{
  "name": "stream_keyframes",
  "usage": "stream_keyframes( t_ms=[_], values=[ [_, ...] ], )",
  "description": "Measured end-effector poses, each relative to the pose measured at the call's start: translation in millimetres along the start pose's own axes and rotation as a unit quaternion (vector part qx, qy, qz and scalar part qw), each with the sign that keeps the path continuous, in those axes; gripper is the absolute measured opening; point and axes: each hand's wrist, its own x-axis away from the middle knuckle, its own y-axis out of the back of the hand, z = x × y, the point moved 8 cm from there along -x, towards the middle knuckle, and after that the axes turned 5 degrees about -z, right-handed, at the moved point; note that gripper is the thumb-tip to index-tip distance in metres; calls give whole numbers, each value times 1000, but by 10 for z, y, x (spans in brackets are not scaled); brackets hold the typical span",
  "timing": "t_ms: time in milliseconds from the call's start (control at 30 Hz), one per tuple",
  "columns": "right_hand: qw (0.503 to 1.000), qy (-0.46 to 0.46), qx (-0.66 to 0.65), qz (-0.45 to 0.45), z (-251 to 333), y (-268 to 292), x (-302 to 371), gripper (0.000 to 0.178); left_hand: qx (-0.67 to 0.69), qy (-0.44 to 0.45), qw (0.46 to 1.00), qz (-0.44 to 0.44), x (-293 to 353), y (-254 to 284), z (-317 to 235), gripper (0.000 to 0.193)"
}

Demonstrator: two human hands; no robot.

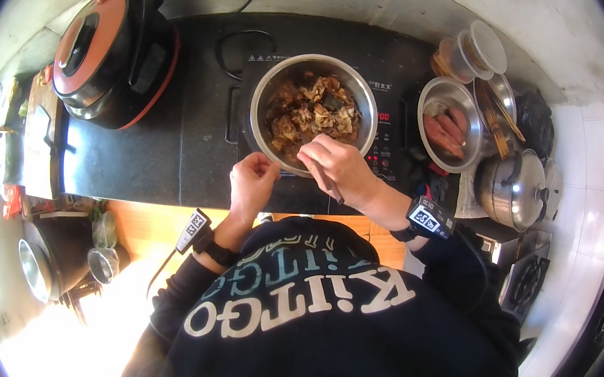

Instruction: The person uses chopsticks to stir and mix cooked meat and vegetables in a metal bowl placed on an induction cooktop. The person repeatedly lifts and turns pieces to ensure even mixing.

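Observation:
A round steel bowl stands on the black induction cooktop, whose red display is lit. Chunks of browned food in dark sauce fill much of the bowl. At its near rim, my left hand is closed, with thumb and fingers pinched at the edge. My right hand reaches over the near right rim, fingers wrapped around a brown-handled utensil. The handle sticks out toward me; the utensil's other end is hidden by the hand and the food.
Left on the counter stands an orange-lidded cooker, with a cutting board beyond it. To the right are a steel basin holding pinkish meat, stacked plastic containers, chopsticks and a lidded pot. A black cable runs behind the cooktop.

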Motion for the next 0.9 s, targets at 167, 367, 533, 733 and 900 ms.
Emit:
stream_keyframes(
  t_ms=[167,367,533,733,900],
  values=[
    [995,-43,-58,-71,-102,185,35,7,24,2,1000,-1,37,-17,-1,15],
    [989,-81,-100,-69,-45,323,164,4,22,10,1000,-4,48,-16,-2,15],
    [994,-53,-86,-43,36,187,212,6,27,19,999,-3,42,-23,11,15],
    [985,-122,-106,-63,-92,279,246,5,30,0,1000,9,48,-38,-17,14],
    [989,-98,-95,-53,-130,124,220,5,36,4,999,7,51,-46,-14,14]
  ],
)
